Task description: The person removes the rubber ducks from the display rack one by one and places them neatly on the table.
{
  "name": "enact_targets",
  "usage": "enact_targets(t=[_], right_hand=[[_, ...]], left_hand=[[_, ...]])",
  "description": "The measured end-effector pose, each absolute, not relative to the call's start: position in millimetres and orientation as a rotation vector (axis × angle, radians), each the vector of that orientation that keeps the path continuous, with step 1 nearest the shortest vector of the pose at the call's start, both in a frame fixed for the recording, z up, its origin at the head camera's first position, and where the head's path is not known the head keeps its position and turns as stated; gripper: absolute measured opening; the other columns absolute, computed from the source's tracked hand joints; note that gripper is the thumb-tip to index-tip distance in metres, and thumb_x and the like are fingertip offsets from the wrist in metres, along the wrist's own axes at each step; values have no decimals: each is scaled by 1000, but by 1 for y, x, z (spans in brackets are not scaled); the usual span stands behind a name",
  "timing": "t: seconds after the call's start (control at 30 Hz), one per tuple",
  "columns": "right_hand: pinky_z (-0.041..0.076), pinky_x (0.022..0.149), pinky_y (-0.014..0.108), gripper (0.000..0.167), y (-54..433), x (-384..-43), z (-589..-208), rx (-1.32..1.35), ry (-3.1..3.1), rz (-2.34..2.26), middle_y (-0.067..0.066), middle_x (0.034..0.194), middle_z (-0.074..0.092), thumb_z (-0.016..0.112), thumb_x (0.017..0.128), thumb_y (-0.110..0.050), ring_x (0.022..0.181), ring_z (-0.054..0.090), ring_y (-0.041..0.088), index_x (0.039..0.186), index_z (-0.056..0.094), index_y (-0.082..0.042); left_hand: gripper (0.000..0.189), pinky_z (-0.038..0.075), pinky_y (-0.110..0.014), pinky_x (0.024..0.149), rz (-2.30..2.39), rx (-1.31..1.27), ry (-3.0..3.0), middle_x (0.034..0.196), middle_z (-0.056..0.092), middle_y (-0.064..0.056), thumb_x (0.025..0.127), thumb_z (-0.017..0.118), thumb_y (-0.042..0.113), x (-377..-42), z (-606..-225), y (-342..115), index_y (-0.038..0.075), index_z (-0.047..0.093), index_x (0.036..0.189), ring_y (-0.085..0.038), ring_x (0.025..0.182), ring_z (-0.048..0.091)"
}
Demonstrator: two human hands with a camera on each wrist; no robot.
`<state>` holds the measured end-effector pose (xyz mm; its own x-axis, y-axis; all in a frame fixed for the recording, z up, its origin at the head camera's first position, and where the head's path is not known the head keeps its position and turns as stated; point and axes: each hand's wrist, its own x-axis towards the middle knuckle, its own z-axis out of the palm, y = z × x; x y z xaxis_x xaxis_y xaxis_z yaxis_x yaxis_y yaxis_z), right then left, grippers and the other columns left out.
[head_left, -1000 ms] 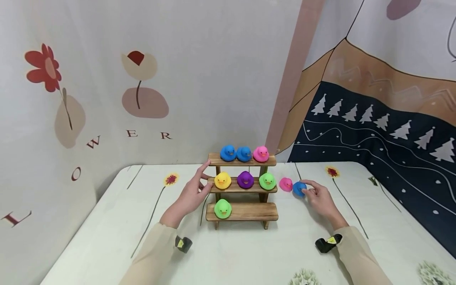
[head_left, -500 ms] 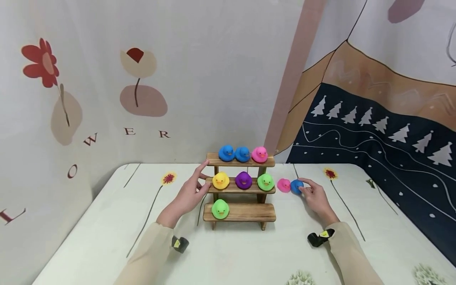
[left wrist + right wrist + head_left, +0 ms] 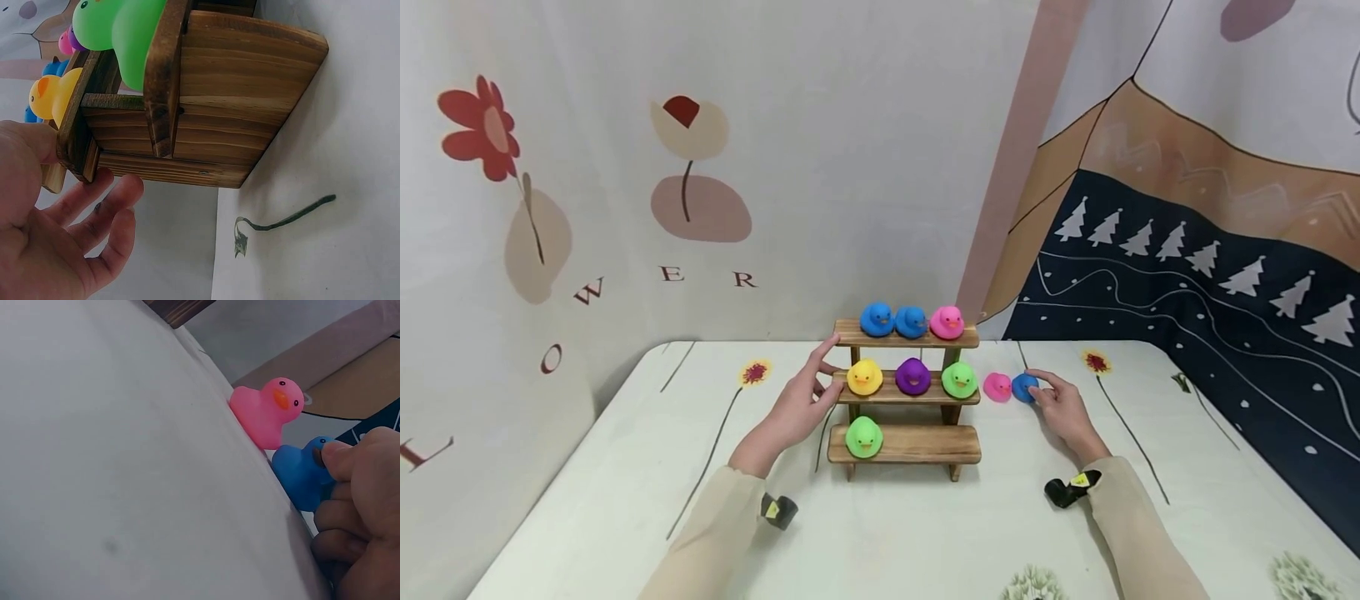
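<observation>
Presently, the left forearm [image 3: 707, 533] reaches in from the near left, its left hand [image 3: 793, 408] spread and lightly bent; the index finger meets the left end of the wooden stand's top board [image 3: 917, 342], the thumb that of the middle board [image 3: 943, 388]. Contact noted, with no closed grasp round the wooden stand [image 3: 895, 454]. The right forearm [image 3: 1142, 525] extends from the near right, angled far and leftward. Its right hand [image 3: 1066, 412] pinches a blue duck [image 3: 1022, 386], thumb across the duck's face, remaining fingers folded in. Said duck is at the white table [image 3: 880, 533], right of the stand, just beside a pink duck [image 3: 997, 387] on its left.
</observation>
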<state>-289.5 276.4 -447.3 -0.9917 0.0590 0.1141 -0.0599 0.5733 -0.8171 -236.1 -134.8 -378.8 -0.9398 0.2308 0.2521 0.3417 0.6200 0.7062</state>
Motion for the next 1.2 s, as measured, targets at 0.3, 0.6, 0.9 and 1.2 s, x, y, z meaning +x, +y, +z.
enact_targets(t=[0.3,0.6,0.9,1.2], right_hand=[[29,47,22,40,279,-292,-443,9,-2711,1442,-4,60,35,45,102,-11,51,34,9,141,46,-5],[31,44,23,47,284,-288,-451,24,-2660,1517,-4,59,34,46,102,-15,48,32,7,149,37,-13],[31,46,23,46,278,-285,-448,57,-2624,1522,-4,59,34,48,101,-15,49,33,7,147,41,-13],[29,46,24,40,274,-280,-448,96,-2536,1472,-5,57,32,49,101,-12,49,30,6,140,48,-6]], left_hand=[[71,47,-28,64,-1222,-505,-2679,121,54,-18,97,56,14,-239,-379,-135,27,15,154,-18,73,54],[72,47,-26,64,-1218,-499,-2692,122,54,-18,97,56,14,-239,-381,-135,27,15,154,-16,73,54],[71,48,-27,64,-1225,-490,-2693,122,54,-17,97,55,15,-237,-380,-137,28,14,154,-16,74,54],[71,47,-28,64,-1220,-490,-2686,121,54,-17,97,55,15,-236,-379,-136,27,14,154,-16,73,53]])
